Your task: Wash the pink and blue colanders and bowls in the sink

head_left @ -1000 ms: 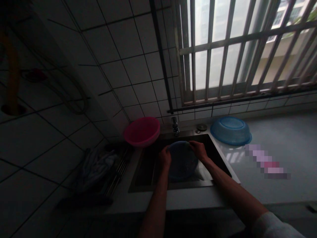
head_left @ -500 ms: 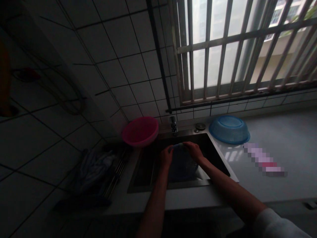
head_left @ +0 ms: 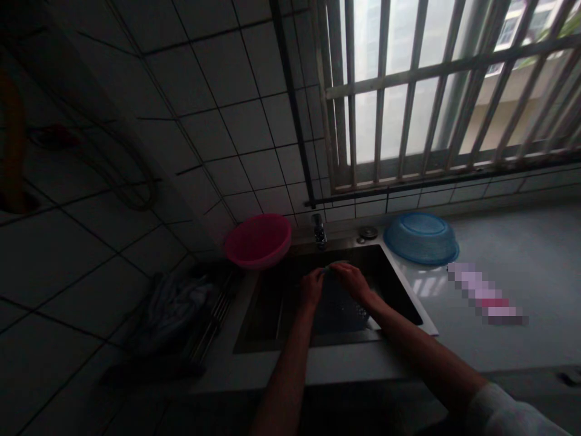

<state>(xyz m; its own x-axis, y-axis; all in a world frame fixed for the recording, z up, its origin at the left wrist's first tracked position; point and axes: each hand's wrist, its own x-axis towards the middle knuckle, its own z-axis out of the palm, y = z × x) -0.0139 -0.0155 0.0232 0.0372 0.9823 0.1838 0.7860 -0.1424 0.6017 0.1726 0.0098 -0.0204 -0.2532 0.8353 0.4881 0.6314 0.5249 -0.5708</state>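
Observation:
My left hand [head_left: 311, 289] and my right hand [head_left: 353, 282] are close together over the sink [head_left: 408, 297]. Both have their fingers closed round the far rim of a dark bluish plastic colander [head_left: 334, 310], which is inside the sink. Small holes show on its right side, near my right wrist. Deep shade hides most of its shape and whatever it may contain. Behind my hands stands the faucet [head_left: 319, 231].
Left of the faucet, a pink basin [head_left: 258, 242] leans by the wall. An upturned blue basin [head_left: 422, 238] lies on the right counter, near a blurred-out pinkish item [head_left: 485, 293]. Crumpled cloth [head_left: 177, 306] sits beside a rack at left. A sink strainer [head_left: 367, 232] lies behind the sink.
My left hand has shifted right along the rim, closer to my right hand. The colander has turned or tilted slightly, and its holes show more plainly.

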